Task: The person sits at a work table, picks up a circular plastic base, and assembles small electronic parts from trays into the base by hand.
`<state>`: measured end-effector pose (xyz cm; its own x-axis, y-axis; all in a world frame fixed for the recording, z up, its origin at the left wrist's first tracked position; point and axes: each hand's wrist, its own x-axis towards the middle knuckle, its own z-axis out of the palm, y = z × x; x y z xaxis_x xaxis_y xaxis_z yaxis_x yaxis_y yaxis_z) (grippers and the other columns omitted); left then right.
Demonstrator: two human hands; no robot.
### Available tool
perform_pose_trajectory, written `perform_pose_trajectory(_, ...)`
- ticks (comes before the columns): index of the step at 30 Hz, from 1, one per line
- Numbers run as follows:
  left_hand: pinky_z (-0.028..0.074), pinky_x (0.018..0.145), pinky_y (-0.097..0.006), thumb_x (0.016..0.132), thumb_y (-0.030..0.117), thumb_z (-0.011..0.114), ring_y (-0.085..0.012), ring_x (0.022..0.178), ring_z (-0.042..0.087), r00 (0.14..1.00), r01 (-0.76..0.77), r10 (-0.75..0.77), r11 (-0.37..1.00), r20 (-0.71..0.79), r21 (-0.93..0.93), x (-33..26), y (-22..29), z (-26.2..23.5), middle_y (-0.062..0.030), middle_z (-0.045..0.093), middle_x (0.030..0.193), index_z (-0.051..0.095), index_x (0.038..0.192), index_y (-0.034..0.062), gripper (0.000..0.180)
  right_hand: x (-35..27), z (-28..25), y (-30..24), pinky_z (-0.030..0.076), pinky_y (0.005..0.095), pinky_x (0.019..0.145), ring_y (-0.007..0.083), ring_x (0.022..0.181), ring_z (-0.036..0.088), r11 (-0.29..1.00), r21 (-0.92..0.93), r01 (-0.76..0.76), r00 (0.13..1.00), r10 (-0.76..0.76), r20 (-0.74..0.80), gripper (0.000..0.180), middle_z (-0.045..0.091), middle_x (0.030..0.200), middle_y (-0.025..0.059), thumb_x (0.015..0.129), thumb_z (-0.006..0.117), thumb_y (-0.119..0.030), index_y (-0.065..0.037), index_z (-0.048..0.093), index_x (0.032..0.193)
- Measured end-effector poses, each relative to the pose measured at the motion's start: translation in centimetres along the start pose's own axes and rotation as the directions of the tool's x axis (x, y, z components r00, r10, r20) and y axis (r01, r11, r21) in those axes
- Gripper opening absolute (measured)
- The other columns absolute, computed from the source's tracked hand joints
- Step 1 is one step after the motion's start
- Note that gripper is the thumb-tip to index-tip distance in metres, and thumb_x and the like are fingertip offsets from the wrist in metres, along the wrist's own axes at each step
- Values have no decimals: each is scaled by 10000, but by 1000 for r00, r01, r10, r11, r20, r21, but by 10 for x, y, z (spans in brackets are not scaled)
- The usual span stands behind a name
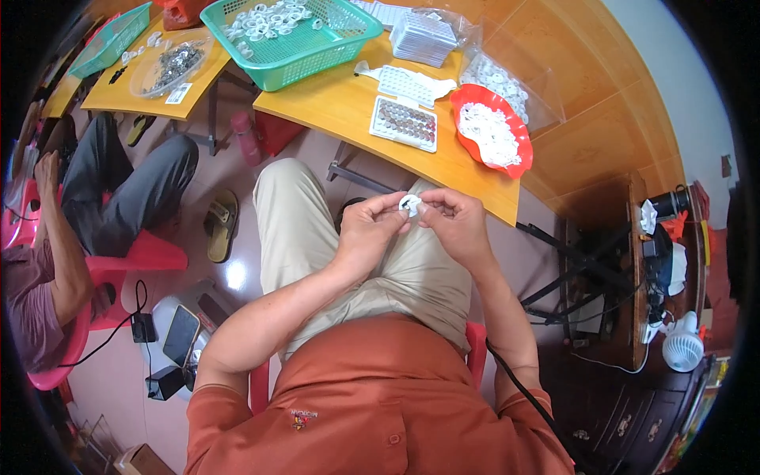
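Over my lap, a small white ring-shaped plastic part [410, 203] with a dark spot inside is held between both hands. My left hand [366, 235] pinches it from the left with thumb and fingertips. From the other side, my right hand [459, 227] grips it the same way, fingers curled. Just beyond on the yellow table [332, 108] lies a white tray [375, 120] filled with rows of small round brownish-grey pieces. Right of it, a red scalloped dish [520, 169] holds a heap of thin white parts.
A green basket [297, 77] with white ring parts stands at the table's far left, near stacked clear trays [423, 39] and a bag of white parts [497, 83]. Another person [67, 245] sits at left, by a second table [107, 96]. A small fan [682, 348] is at right.
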<state>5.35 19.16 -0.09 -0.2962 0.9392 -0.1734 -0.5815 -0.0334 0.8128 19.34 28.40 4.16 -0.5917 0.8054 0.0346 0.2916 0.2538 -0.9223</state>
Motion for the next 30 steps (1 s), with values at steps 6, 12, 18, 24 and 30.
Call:
perform_pose_trajectory(6,521,710,-206,886,6,621,-79,778,626,1000,-14,14,1000,8,4,0,-1,1,-70,688,941,621,1162,-60,284,-4,1,-8,509,248,635,91,689,630,998,-58,0,1000,-1,-6,141,700,792,74,829,683,-47,35,690,943)
perform_pose_trajectory(12,519,701,-213,871,-3,640,-83,773,620,999,-37,37,999,15,-2,0,1,1,-76,685,921,621,1133,-70,271,-4,1,-10,511,253,626,93,679,633,995,-92,26,1000,-26,-6,134,703,789,84,822,686,-43,34,695,931)
perform_pose_trajectory(18,513,678,-208,869,-1,648,-76,743,615,999,-40,41,998,-7,49,-1,0,1,-66,686,877,635,1105,-82,251,-6,6,-19,512,259,619,108,669,642,984,-176,31,999,-37,-27,134,703,788,109,826,676,-53,33,697,925)
perform_pose_trajectory(24,494,650,-197,872,2,648,-64,717,599,999,-48,49,997,-23,65,-1,2,1,-53,684,847,648,1094,-79,237,-7,13,-19,513,272,616,142,665,655,960,-261,97,991,-118,-66,133,697,786,140,816,664,-46,38,694,915)
perform_pose_trajectory(30,483,644,-193,880,14,645,-54,716,594,997,-68,72,991,-31,114,-1,2,0,-39,682,823,659,1083,-69,220,-6,16,-17,509,267,604,123,647,643,966,-238,101,988,-125,-91,116,693,763,111,821,656,-38,44,688,896)
